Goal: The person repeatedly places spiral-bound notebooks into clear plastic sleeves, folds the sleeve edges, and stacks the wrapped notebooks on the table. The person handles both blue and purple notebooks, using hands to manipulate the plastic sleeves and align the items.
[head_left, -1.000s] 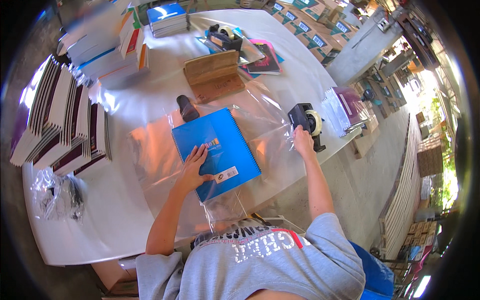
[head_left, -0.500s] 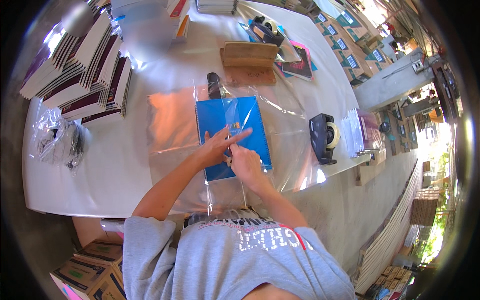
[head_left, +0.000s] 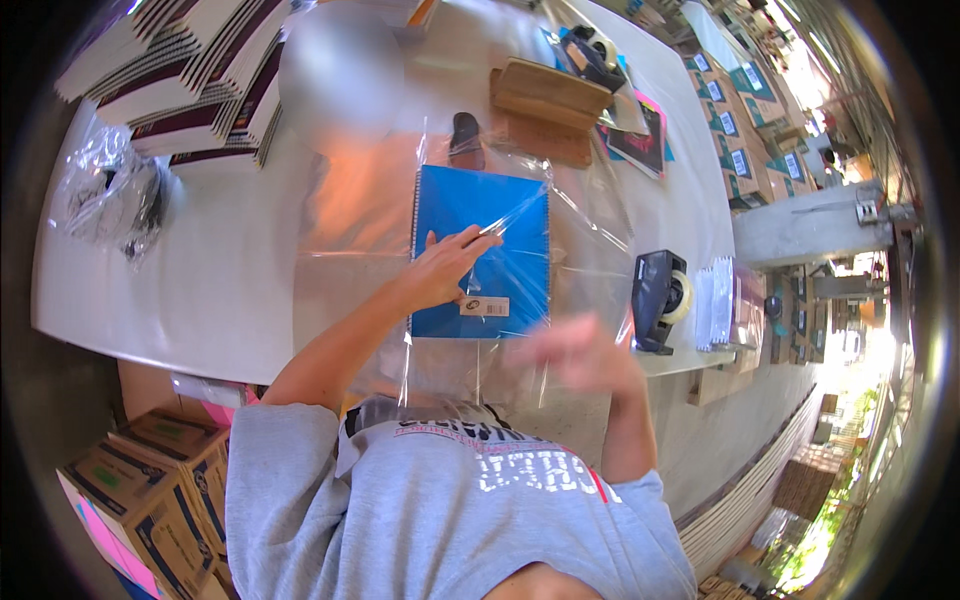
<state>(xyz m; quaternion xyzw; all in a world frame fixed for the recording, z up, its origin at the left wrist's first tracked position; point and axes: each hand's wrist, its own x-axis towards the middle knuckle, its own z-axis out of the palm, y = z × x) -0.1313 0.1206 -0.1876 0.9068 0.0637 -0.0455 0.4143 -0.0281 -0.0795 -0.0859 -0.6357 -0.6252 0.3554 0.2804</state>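
A blue spiral-bound notebook [head_left: 515, 265] lies on clear plastic film [head_left: 590, 220], and part of the film folds over its cover. Near the notebook's lower edge is a small white label [head_left: 485, 306]. My left hand [head_left: 448, 268] rests on the notebook with its fingers stretched out, the fingertips at a crease of the film. To the right of the notebook's lower corner, my right hand [head_left: 578, 352] is in the air, its fingers smeared by motion. A black tape dispenser [head_left: 655, 300] with a pale roll stands to the right.
Spiral-bound books [head_left: 200, 100] are stacked at the far left, above a crumpled clear plastic bag [head_left: 110, 190]. A dark rounded object [head_left: 466, 140] and a wooden stand [head_left: 550, 105] sit beyond the notebook. Wrapped books [head_left: 725, 300] lie at the right table edge; cartons [head_left: 150, 480] stand lower left.
My right hand has left the notebook and moved right, towards me. My left hand stays on the cover. The white label, earlier mostly hidden by my hands, now shows. The view has shifted slightly.
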